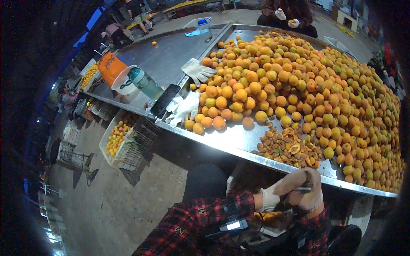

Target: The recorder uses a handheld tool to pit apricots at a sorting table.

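Observation:
My left hand (286, 188) and my right hand (311, 197) meet just off the near edge of the metal table (232, 140). Both wear pale work gloves with soiled fingers. Motion blurs them, and whatever lies between the fingers is hidden. Under my wrists, orange fruit pieces (274, 217) show in a partly hidden container near my lap. Beyond my hands, a heap of brownish pits and torn fruit scraps (288, 147) lies at the table's edge. A large pile of whole apricots (288, 80) spreads behind and to the right of it.
On the left are white gloves (184, 110), a phone (165, 100), a green-tinted bottle (145, 83) and an orange bag (110, 68) in a white bucket (125, 84). A fruit crate (117, 140) stands on the floor. Across the table is a person with gloved hands (286, 18).

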`<state>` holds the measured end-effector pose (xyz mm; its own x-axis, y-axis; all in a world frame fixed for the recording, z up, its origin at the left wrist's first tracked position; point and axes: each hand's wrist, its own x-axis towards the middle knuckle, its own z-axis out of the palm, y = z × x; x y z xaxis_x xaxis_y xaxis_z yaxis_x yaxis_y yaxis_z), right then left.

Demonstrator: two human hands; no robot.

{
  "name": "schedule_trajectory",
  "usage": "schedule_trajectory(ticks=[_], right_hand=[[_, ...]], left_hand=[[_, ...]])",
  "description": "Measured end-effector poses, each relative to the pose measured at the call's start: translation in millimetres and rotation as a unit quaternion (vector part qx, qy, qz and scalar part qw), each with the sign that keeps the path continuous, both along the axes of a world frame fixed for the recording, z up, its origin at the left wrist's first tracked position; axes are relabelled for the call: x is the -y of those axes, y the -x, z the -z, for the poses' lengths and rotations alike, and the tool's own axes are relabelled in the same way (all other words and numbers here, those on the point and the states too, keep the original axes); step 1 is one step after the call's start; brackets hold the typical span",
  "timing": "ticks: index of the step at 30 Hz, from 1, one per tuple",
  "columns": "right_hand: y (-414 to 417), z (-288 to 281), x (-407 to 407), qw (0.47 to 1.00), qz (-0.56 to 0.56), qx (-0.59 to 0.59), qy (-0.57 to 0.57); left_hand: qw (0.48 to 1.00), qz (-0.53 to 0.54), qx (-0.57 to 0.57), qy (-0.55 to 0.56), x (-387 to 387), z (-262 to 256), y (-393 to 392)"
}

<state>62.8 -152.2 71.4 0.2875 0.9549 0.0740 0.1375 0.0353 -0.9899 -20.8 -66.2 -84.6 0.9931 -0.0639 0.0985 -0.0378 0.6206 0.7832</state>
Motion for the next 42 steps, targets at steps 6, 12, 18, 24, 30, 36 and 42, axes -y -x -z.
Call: schedule_trajectory(ticks=[6, 12, 18, 24, 30, 36, 42], right_hand=[[-33, 42, 0, 0.916, 0.372, -0.015, -0.151], [-37, 35, -9, 0.920, 0.376, -0.095, -0.066], [-32, 71, -26, 0.947, 0.297, 0.112, -0.046], [-30, 59, -28, 0.938, 0.287, 0.188, 0.045], [-24, 76, -38, 0.926, 0.325, 0.187, 0.045], [-23, 60, -33, 0.899, 0.243, 0.364, -0.016], [-22, 58, -26, 0.918, 0.232, 0.322, -0.012]], left_hand=[[0.954, -0.159, -0.238, 0.092, -23, -61, -20], [0.948, -0.242, -0.077, 0.194, -44, -64, -32], [0.968, -0.239, 0.009, 0.076, -44, -74, -29], [0.944, -0.254, -0.032, -0.209, -50, -74, -14], [0.924, -0.290, -0.027, -0.246, -50, -68, -19], [0.865, -0.293, -0.017, -0.407, -63, -42, -28], [0.870, -0.236, -0.157, -0.404, -59, -75, -26]])
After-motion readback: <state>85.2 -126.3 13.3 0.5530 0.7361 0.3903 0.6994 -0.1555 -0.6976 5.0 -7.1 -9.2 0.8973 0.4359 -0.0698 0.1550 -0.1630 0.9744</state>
